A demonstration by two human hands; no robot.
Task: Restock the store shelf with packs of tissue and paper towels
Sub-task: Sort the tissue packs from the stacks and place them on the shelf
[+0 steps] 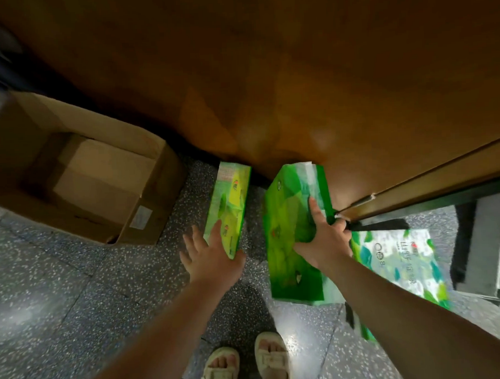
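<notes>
**Two green packs on the floor at the foot of a brown panel**

A grey speckled floor [75, 283] runs up to a broad brown wooden panel [296, 87] that fills the upper part of the view; its base meets the floor behind the packs. An open cardboard box [79, 179] sits on the floor to the left, with a smaller box inside it.

The narrow green tissue pack [229, 207] lies with its long axis running away from the person toward the panel, far end near the panel's base. The wider green pack [291, 233] stands beside it to the right, long axis also running toward the panel, leaning slightly, with a pale top end. A third pack with white and green print [401, 265] lies further right, partly under the right forearm and cut by it; its lettering is blurred.

The left hand [211, 257] reaches forward with fingers spread and straight, touching the near end of the narrow pack, not closed on it. The right hand [322, 237] rests on the wider pack, index finger extended along its face, the other fingers curling over its right edge; how firmly it grips cannot be told. Two feet in pale sandals [245, 364] show at the bottom.
</notes>
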